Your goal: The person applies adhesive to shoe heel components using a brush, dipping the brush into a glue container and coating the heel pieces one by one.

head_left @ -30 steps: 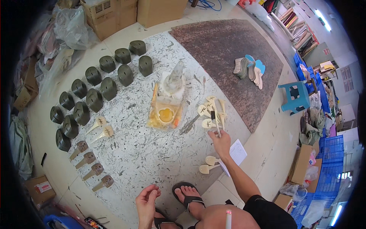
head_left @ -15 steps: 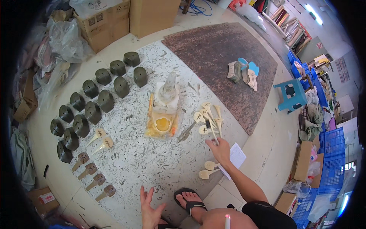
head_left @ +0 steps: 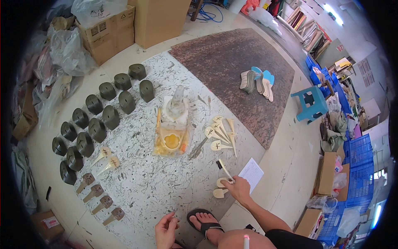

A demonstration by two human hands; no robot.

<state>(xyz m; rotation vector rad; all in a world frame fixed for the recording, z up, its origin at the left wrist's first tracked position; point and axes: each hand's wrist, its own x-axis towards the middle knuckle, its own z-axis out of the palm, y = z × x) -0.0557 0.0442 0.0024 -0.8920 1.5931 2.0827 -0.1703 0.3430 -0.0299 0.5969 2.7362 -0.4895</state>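
My right hand (head_left: 239, 189), holding the brush (head_left: 225, 168), has come down to two cream paddle-shaped pieces (head_left: 219, 193) at lower centre, now within reach; whether my curled left hand (head_left: 166, 229) is empty, I cannot tell.

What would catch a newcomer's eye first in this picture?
Probably the dark green blocks, lined up in two curving rows on the left. Next, perhaps, the bright yellow pool in a flower-shaped opening near the centre, and the blue stool at the right. Lower down, right of centre, the right hand holds a dark-bristled brush.
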